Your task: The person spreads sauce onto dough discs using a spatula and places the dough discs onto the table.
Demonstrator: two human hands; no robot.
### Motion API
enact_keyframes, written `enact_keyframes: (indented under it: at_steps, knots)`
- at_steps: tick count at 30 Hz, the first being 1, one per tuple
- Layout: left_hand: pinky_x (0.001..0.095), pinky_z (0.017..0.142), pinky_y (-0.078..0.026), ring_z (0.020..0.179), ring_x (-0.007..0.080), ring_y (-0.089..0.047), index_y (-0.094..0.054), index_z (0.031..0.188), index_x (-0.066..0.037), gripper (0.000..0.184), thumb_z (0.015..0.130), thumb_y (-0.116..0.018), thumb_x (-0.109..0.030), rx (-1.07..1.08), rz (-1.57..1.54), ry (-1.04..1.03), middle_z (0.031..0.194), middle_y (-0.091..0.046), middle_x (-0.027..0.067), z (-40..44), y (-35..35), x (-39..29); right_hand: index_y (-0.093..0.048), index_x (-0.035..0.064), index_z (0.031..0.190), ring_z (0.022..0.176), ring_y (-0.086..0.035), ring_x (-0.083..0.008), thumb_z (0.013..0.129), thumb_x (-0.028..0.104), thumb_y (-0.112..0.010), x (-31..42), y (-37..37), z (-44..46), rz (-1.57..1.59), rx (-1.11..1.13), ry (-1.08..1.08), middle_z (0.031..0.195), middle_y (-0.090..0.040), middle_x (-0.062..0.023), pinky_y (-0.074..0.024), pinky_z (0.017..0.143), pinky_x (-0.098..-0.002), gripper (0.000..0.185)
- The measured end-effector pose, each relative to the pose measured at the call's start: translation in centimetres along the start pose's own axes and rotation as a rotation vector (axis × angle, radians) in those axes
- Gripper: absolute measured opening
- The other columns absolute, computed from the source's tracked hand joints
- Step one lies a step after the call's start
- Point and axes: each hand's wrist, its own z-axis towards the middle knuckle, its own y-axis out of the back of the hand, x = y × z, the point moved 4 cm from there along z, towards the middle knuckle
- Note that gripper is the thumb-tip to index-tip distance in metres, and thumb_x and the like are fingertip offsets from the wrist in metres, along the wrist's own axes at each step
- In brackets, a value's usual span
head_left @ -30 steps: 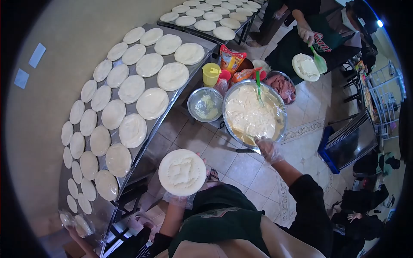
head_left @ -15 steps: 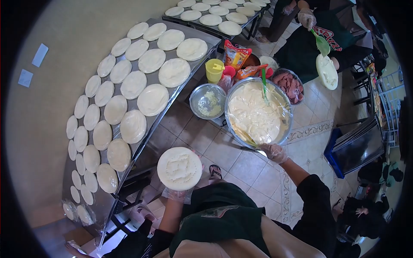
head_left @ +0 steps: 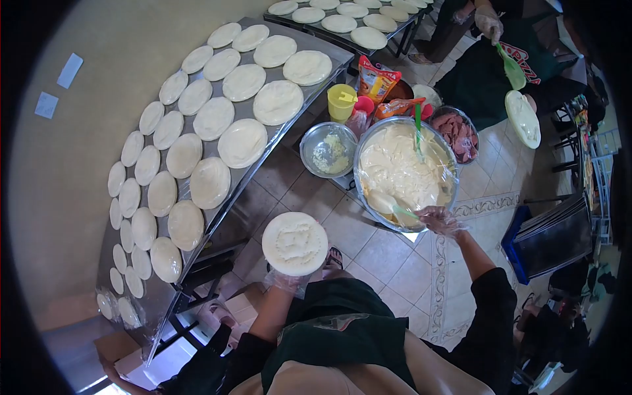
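Dough round [head_left: 295,243]: pale, flat, smooth-edged, dimpled centre; at cream bowl [head_left: 356,172]'s 8 o'clock | left hand [head_left: 289,280]: grip supports it, finger spread hidden | right hand [head_left: 442,221]: grip closed on green-handled spoon [head_left: 405,212]

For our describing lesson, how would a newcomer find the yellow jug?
Start at the big bowl of pale mix, then the smaller metal bowl beside it. Just beyond that stands the jug, yellow where the container beside it is red.
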Motion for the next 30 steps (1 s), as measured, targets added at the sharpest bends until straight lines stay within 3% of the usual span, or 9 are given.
enact_keyframes:
  at_steps: [4,7,9,10,13,15,17,23,30]
  knots:
    - [0.0674,0.113,-0.026,0.136,0.0416,-0.042,-0.041,0.146,-0.01,0.071,0.096,-0.036,-0.059,0.193,0.12,0.007,0.147,-0.045,0.019,1.3,-0.2,0.3,-0.069,0.0069,0.119,0.06,-0.051,-0.0057,0.095,0.015,-0.066,1.6,-0.3,-0.4,0.036,0.068,-0.087,0.07,-0.057,0.004,-0.0387,0.05,-0.0226,0.025]
    - [0.0671,0.113,-0.026,0.135,0.0416,-0.043,-0.041,0.146,-0.01,0.07,0.097,-0.034,-0.059,0.174,0.047,-0.006,0.148,-0.044,0.0191,2.7,-0.1,0.2,-0.068,0.0068,0.121,0.061,-0.052,-0.0052,0.096,0.017,-0.066,4.8,-3.1,-1.0,0.518,0.331,0.241,0.073,-0.06,0.002,-0.0386,0.05,-0.0208,0.027]
    - [0.0668,0.114,-0.025,0.135,0.0409,-0.043,-0.041,0.147,-0.011,0.068,0.098,-0.031,-0.058,0.387,-0.106,0.129,0.15,-0.042,0.0193,3.6,-1.6,0.8,-0.066,0.0046,0.123,0.067,-0.057,-0.0068,0.095,0.015,-0.066,6.9,-5.7,-1.5,0.32,0.155,0.021,0.082,-0.063,-0.0016,-0.0438,0.054,-0.0206,0.029]
    - [0.0631,0.106,-0.042,0.127,0.0407,-0.051,-0.042,0.144,-0.006,0.067,0.098,-0.038,-0.055,0.278,0.032,0.033,0.144,-0.048,0.0205,4.3,-1.1,0.5,-0.066,0.0034,0.123,0.07,-0.059,-0.0077,0.095,0.014,-0.066,8.2,-7.5,-1.4,0.306,0.133,0.159,0.087,-0.065,-0.0022,-0.0464,0.057,-0.0216,0.029]
    - [0.0652,0.111,-0.032,0.133,0.0393,-0.047,-0.041,0.146,-0.01,0.062,0.098,-0.043,-0.05,0.122,0.608,-0.318,0.145,-0.048,0.0181,3.8,-2.2,-0.2,-0.066,0.009,0.124,0.074,-0.065,-0.0191,0.092,0.005,-0.064,14.2,-13.3,-2.2,-0.173,-0.14,0.632,0.09,-0.067,-0.0095,-0.0524,0.066,-0.0307,0.032]
    - [0.0621,0.11,-0.036,0.131,0.0396,-0.048,-0.041,0.145,-0.008,0.068,0.095,-0.051,-0.052,0.301,0.621,-0.319,0.142,-0.05,0.0177,3.4,-4.8,-0.8,-0.067,0.0126,0.124,0.075,-0.065,-0.0228,0.091,0.004,-0.064,16.2,-17.9,-4.1,-0.441,-0.29,0.792,0.088,-0.066,-0.0124,-0.0525,0.066,-0.0333,0.034]
    - [0.061,0.111,-0.036,0.13,0.0409,-0.049,-0.041,0.145,-0.006,0.073,0.093,-0.051,-0.056,0.503,0.07,-0.106,0.143,-0.05,0.0173,3.1,-5.7,-1.5,-0.068,0.0183,0.122,0.078,-0.064,-0.0279,0.088,0.001,-0.065,16.2,-21.9,-5.0,-0.779,-0.297,0.729,0.084,-0.062,-0.0149,-0.0522,0.067,-0.0373,0.038]
    - [0.0622,0.111,-0.035,0.132,0.0413,-0.047,-0.041,0.146,-0.006,0.074,0.094,-0.045,-0.058,0.41,-0.064,-0.159,0.145,-0.048,0.0165,-3.3,-7.0,-5.9,-0.069,0.0106,0.118,0.079,-0.065,-0.0256,0.089,0.004,-0.066,23.1,-21.2,-6.7,-0.333,0.258,0.854,0.089,-0.067,-0.0129,-0.0515,0.069,-0.0345,0.029]
    - [0.061,0.112,-0.034,0.135,0.0434,-0.041,-0.034,0.149,-0.007,0.073,0.097,-0.041,-0.056,0.439,0.034,-0.25,0.151,-0.039,0.0228,-6.4,-5.5,-11.2,-0.068,0.0094,0.117,0.085,-0.069,-0.0303,0.09,0.006,-0.066,28.1,-29.0,-2.1,-0.355,0.113,0.985,0.097,-0.07,-0.0156,-0.0531,0.074,-0.0379,0.028]
